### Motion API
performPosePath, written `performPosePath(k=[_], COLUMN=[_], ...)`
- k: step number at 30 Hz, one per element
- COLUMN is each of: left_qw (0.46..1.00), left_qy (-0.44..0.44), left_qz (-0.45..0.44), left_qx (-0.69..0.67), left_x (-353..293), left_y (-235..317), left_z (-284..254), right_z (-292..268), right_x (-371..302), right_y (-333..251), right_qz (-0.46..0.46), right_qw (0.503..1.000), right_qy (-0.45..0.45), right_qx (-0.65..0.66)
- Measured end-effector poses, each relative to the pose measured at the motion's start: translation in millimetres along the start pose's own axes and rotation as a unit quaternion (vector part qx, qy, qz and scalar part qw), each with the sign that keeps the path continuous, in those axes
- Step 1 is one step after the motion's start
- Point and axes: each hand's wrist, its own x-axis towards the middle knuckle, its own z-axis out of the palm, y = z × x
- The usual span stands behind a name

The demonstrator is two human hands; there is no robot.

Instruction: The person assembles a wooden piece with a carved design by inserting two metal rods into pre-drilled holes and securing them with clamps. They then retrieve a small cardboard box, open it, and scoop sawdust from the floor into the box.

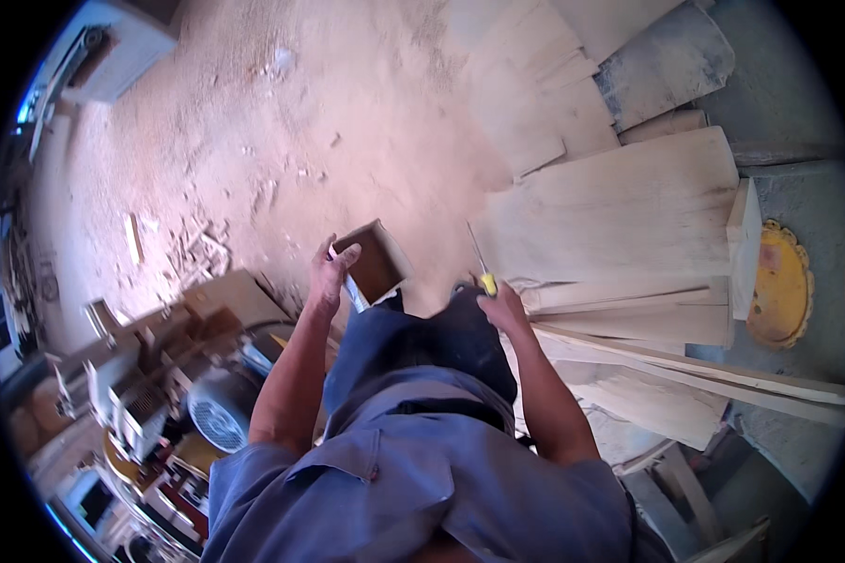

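Note:
My left hand (330, 272) is closed on the near left side of an open box (379, 265) with a brown inside, its thumb hooked over the rim. The box is tilted so its hollow shows, and a white-blue patch lies on its lower left side. In my right hand (503, 308) is a screwdriver (487, 279) with a yellow handle. Its thin metal shaft points away from me, up and slightly left. Box and screwdriver are apart, each in front of one of my legs.
Wooden boards (620, 211) lean and lie in layers on the right, beside a yellow scalloped-edged piece (781, 284). Machinery with a motor (223, 410) stands close on my left. Wood scraps (203, 251) and sawdust cover the floor (366, 122) ahead.

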Motion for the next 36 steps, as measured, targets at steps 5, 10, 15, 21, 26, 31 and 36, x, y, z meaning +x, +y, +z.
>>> performPosePath(k=[5,10,15,21,26,31,36], left_qw=[0.996,0.980,0.993,0.980,0.958,0.870,0.825], left_qy=[0.058,0.095,0.037,-0.117,-0.152,-0.233,-0.276], left_qz=[0.068,0.132,0.091,0.085,0.073,0.095,0.091], left_qx=[0.009,0.111,0.068,0.136,0.234,0.425,0.484], left_x=[47,99,158,251,373,478,564], left_y=[81,96,101,158,116,83,22], left_z=[7,32,39,102,104,178,204], right_z=[39,77,81,105,132,191,279], right_x=[2,36,72,138,194,245,350], right_y=[23,38,34,40,6,-35,-34], right_qz=[0.052,0.079,0.080,0.130,0.204,0.355,0.364], right_qw=[0.998,0.994,0.996,0.986,0.975,0.918,0.897], right_qy=[0.015,0.032,0.016,0.091,0.086,0.094,0.139], right_qx=[0.018,0.065,0.033,0.045,-0.025,0.151,0.208])
